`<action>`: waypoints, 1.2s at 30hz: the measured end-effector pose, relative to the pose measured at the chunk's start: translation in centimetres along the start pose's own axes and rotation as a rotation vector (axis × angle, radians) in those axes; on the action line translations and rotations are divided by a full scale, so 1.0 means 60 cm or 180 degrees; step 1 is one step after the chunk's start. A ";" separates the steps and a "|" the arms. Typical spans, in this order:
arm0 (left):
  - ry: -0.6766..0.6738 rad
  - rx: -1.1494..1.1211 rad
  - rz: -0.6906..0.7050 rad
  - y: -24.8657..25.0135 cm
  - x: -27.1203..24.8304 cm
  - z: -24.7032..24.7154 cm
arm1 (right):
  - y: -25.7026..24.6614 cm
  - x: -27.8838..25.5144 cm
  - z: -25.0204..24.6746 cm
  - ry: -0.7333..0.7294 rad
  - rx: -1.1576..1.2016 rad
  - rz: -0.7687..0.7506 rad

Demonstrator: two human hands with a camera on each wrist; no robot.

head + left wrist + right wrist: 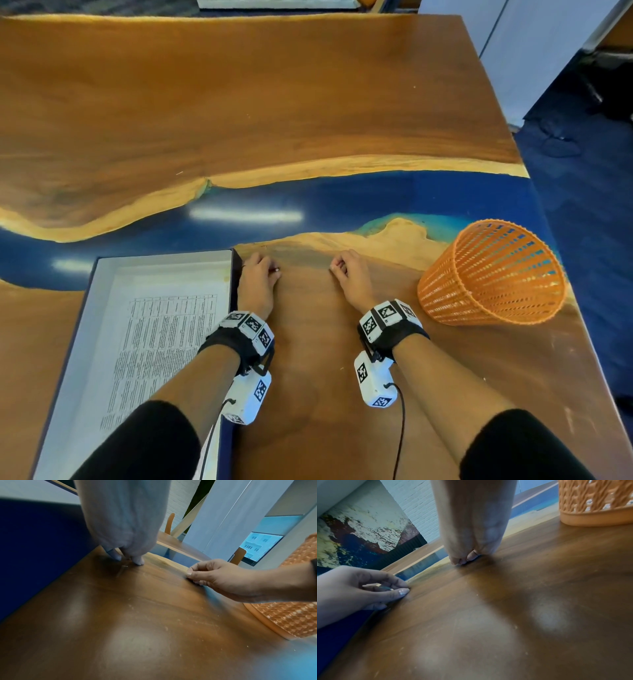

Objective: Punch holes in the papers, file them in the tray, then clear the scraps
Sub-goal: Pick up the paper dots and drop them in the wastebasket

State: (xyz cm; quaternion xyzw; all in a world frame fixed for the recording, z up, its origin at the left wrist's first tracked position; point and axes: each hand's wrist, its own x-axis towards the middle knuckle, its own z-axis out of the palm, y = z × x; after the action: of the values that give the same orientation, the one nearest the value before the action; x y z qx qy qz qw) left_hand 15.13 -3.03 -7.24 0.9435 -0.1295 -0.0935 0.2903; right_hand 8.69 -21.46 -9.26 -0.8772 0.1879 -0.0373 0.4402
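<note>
Head view. The desk (308, 102) is a wood slab with a blue resin band running across its middle; dark blue floor shows past its right edge. A dark blue tray (234, 274) with a pale lining sits at the near left edge, and printed papers (161, 349) lie flat inside it. An orange mesh basket (489, 274) stands near the right edge, tilted. The left hand (257, 281) rests on the wood just beside the tray's right wall, its fingers curled with the tips drawn together; what they hold, if anything, is too small to tell. The right hand (352, 274) lies between the left hand and the basket, its fingers likewise curled and pinched at the desk.

Left wrist view. The left hand's fingertips (139, 561) touch the wood, and a thin pale sliver lies just beside them. The right hand's thumb and forefinger are pressed together low at the surface. Pale specks (166, 628) are scattered over the near wood. White wall panels and a window stand beyond.

Right wrist view. The right hand's fingertips (462, 561) are bunched against the desk; whether a scrap is between them cannot be told. The basket's base stands at the upper right.
</note>
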 end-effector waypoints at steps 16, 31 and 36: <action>-0.0129 0.0785 0.0147 0.016 0.018 -0.008 | 0.002 -0.006 0.001 -0.0020 -0.0002 -0.0004; -0.0804 0.2629 0.0652 0.000 0.029 0.007 | -0.027 -0.021 -0.020 -0.0032 -0.0002 0.0266; -0.0567 0.1442 0.0274 -0.009 0.031 0.003 | -0.022 -0.031 -0.030 0.0005 0.0092 0.0423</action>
State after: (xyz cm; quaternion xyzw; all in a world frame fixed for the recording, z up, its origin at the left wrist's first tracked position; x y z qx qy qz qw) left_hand 16.94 -3.26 -7.89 0.9661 -0.2124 -0.1324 0.0626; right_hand 6.91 -21.42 -6.95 -0.8564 0.2455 -0.0115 0.4541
